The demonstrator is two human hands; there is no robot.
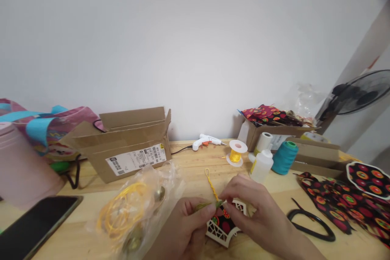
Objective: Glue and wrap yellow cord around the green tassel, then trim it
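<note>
My left hand [185,227] is pinched closed on a small green-yellow tassel [210,204] with a twisted yellow cord loop [211,185] rising from it. My right hand [256,211] is closed in a pinch on the same tassel at its right end. Under both hands lies a small white lantern-shaped frame [224,227] covered in black fabric with red and orange dots. It rests on the wooden table [195,170].
At the left are a clear plastic bag [137,207] of yellow cord, a black phone [36,223], a cardboard box [128,142] and a pink container [21,166]. A glue gun [207,141], yellow spool [236,154], glue bottle [262,164], teal thread cone [284,156], black scissors [310,223] and dotted fabric [350,203] lie at the right.
</note>
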